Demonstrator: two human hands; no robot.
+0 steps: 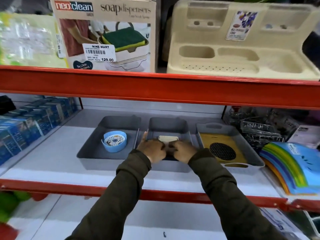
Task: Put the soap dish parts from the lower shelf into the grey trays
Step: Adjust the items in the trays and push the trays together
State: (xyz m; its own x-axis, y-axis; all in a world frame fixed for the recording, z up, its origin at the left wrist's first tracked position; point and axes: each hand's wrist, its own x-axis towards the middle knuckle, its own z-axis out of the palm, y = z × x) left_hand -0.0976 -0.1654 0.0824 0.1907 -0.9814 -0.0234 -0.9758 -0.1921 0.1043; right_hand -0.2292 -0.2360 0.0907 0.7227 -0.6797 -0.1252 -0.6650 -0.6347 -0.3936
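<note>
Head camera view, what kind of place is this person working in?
Most likely a retail shop's household-goods aisle: a barcode price sticker reading NINE MART on a boxed soap dispenser, red-edged display shelving, and stacked packaged goods beside the grey trays.

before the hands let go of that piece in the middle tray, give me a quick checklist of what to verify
1. Cream piece inside the middle grey tray: ok.
2. Left hand and right hand both on the piece: ok, close together at its near edge.
3. Piece lying flat on the tray floor: cannot tell, the hands cover its near part.
4. Left grey tray filled: ok, the blue round dish sits in it.
5. Right grey tray filled: ok, it holds a yellow insert.
</note>
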